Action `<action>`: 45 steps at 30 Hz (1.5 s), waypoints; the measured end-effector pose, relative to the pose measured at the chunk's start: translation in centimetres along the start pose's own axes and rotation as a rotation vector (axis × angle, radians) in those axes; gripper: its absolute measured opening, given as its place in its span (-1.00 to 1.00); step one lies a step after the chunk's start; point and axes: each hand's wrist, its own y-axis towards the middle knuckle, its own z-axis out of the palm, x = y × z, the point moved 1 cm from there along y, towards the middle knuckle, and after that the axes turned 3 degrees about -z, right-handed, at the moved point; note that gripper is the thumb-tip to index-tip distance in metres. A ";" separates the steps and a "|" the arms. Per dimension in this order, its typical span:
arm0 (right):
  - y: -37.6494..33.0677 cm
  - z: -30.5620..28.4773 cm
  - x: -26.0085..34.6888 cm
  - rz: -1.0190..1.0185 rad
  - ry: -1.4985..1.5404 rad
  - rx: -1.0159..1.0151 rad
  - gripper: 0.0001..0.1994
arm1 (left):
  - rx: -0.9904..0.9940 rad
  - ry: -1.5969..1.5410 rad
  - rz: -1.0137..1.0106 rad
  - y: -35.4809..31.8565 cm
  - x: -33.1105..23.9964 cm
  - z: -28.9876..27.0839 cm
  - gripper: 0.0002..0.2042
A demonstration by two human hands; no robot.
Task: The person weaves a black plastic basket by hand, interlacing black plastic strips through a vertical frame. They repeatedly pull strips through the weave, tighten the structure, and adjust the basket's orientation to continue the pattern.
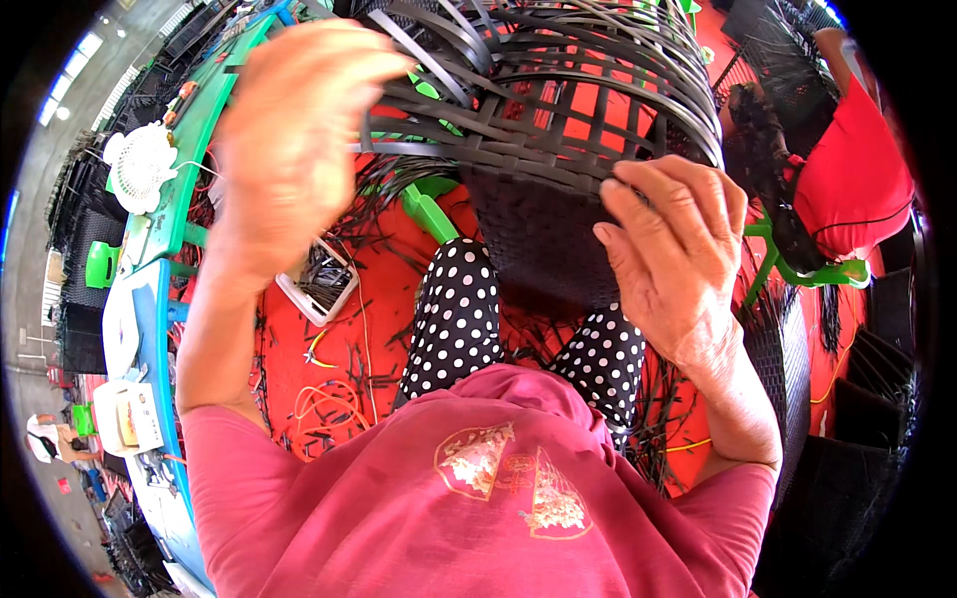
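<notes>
Black woven workpiece: ahead of the knees, long axis leading away, dense panel nearest. Left grip: blurred; opening and hold cannot be told. Right grip: loosely curled at woven edge; hold unclear. White tray: contains dark scraps.

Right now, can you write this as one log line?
left hand: blurred, by dark strips | right hand: at black woven piece | white tray: on red floor
</notes>
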 end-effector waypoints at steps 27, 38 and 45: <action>-1.8 0.5 -0.6 0.289 -0.118 -0.020 -0.42 | -0.028 -0.106 -0.205 -1.0 3.3 1.7 -0.82; 0.0 -2.7 -5.0 0.767 0.506 -0.142 -0.84 | 0.248 -0.042 0.103 6.0 -2.3 8.9 -0.80; 0.4 -2.8 -6.6 0.672 0.508 0.049 -0.80 | 0.222 -0.199 0.085 7.6 -1.5 8.7 -0.85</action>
